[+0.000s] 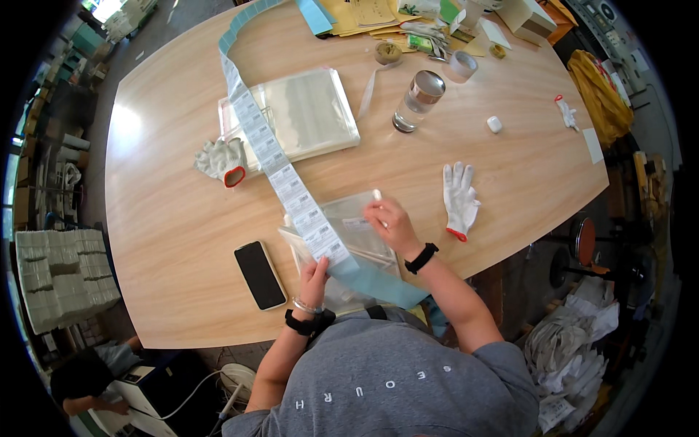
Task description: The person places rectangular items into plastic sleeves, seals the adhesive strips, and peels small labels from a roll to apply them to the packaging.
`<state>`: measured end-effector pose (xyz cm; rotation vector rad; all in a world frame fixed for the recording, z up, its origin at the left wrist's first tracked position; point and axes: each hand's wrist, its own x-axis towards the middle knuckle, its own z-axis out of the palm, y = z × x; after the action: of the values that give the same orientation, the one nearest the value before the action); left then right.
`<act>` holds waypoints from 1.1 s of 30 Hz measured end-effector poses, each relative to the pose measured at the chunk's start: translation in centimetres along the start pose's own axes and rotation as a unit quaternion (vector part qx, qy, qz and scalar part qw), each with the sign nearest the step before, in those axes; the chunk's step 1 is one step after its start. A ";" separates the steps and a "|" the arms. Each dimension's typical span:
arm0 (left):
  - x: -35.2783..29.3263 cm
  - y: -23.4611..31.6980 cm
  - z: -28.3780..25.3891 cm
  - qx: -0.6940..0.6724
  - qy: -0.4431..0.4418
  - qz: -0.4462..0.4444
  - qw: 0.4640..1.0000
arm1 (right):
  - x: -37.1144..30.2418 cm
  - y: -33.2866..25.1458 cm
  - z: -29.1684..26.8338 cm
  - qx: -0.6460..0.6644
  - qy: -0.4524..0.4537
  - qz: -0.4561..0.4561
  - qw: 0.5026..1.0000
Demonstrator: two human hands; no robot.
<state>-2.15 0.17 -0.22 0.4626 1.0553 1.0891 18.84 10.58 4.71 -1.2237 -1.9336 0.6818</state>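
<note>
At nine o'clock of the wooden table (167, 218), a stack of white packets (62, 277) sits on the floor side, and at seven o'clock another person (84, 379) crouches by a white machine (142, 397).

On the table's left half, a white work glove with a red cuff (220, 160) lies crumpled at ten o'clock from your hands, touching a pile of clear plastic bags (309, 113). A black phone (260, 274) lies flat just beside your left hand (314, 275), at its nine o'clock.

Your left hand rests on the lower end of a long strip of labels (291, 186), fingers close together and pressed down on it where the printed labels give way to bare blue backing. The strip runs from that hand up toward eleven o'clock, over the pile of bags and off the far table edge.

Under the strip, at centre, lies a small clear bag (349, 222) on a few more like it. Your right hand (389, 224) lies on that bag, fingers curled and pinching something small and white at its upper edge; what it is cannot be told.

At twelve o'clock stands a glass jar with a metal lid (419, 100). A second white glove (460, 197) lies flat, fingers spread, at two o'clock of your right hand, apart from it. At the table's far edge sit yellow envelopes (364, 18).
</note>
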 end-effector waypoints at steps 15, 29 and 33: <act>1.5 -0.2 0.6 -0.033 -0.019 -0.044 0.998 | -3.3 -3.3 2.2 0.129 -0.157 0.072 0.977; 1.7 -0.2 0.6 -0.084 0.047 -0.071 0.993 | -2.3 0.5 0.4 0.186 -0.037 0.204 0.960; 1.8 -0.6 0.0 -0.063 0.048 -0.074 0.994 | -0.1 2.7 1.5 0.158 -0.051 0.253 0.953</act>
<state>-1.72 1.52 -1.49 0.2298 1.0792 1.0473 19.12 11.49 1.77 -1.5067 -1.5075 1.2860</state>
